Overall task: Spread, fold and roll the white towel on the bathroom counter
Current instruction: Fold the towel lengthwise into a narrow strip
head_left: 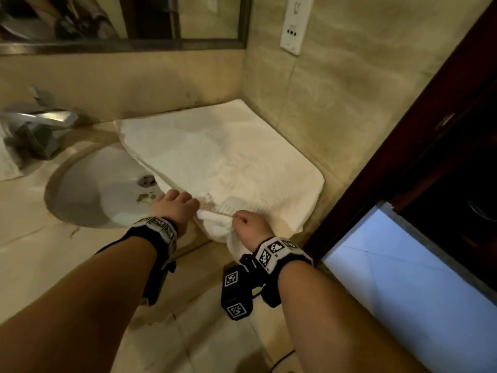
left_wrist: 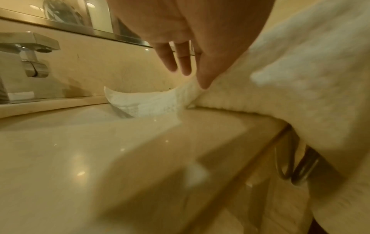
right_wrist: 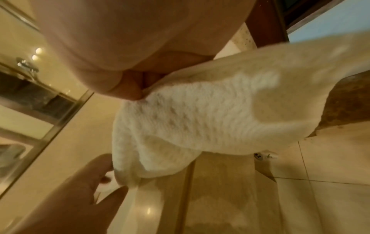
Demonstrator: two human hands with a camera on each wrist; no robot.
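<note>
The white towel [head_left: 228, 162] lies spread over the right end of the beige counter [head_left: 40, 251], its left part overhanging the sink [head_left: 94, 189]. Its near edge is bunched and droops over the counter front. My left hand [head_left: 176, 205] grips that bunched edge from the left, fingers curled over it. In the left wrist view a fingertip of the left hand [left_wrist: 200, 76] pinches the towel [left_wrist: 300, 79] while two fingers hang free. My right hand [head_left: 248, 224] pinches the same edge just to the right. In the right wrist view its curled fingers [right_wrist: 136, 88] hold the towel [right_wrist: 200, 118].
A chrome faucet [head_left: 40, 125] stands behind the sink at the left. The tiled wall [head_left: 336, 103] bounds the counter at the right and back, with a mirror [head_left: 121, 20] above. A dark door frame [head_left: 416, 146] stands at the right. A wall socket plate [head_left: 294, 22] is high up.
</note>
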